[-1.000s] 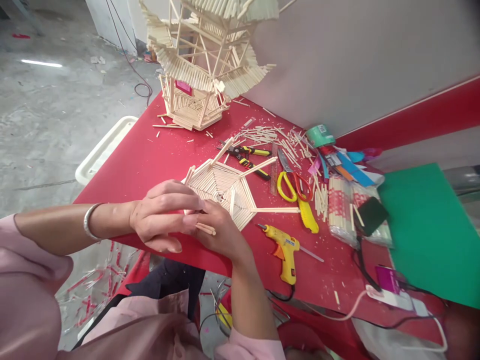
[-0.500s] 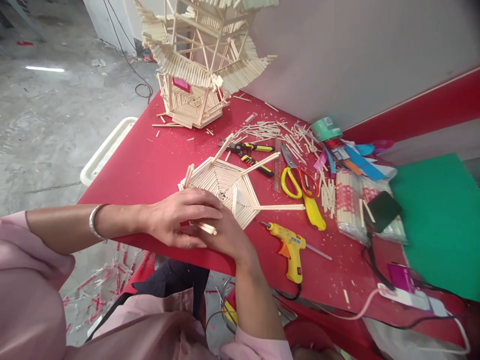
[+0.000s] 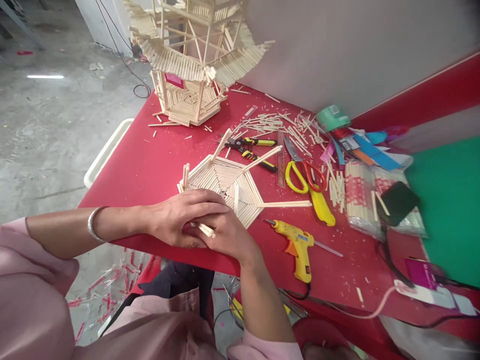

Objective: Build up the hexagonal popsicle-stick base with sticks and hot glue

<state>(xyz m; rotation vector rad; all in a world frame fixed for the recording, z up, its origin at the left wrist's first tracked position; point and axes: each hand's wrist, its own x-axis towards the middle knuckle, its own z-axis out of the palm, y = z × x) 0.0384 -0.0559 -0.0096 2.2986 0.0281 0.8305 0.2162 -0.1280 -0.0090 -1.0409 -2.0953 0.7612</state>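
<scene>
A hexagonal base of wooden sticks (image 3: 228, 172), with paired-stick posts sticking up from its corners, lies near the front edge of the red table. At its near side my left hand (image 3: 183, 215) curls around a pair of wooden sticks (image 3: 204, 229), whose ends poke out between my hands. My right hand (image 3: 228, 232) is pressed close under the left one at the same sticks. Its fingertips are mostly hidden by the left hand. Both hands look closed, and they cover the near corner of the base.
A stick pagoda (image 3: 195, 65) stands at the back left. Beyond the base lie cutting pliers (image 3: 251, 150), scissors (image 3: 300, 170), a yellow utility knife (image 3: 321, 207) and loose sticks (image 3: 266, 122). A yellow glue gun (image 3: 296, 245) rests to the right, near bagged sticks (image 3: 362, 195).
The view has shifted slightly. My left fingers have drawn a little closer over my right hand; the sticks stay between them and the base stays in place.
</scene>
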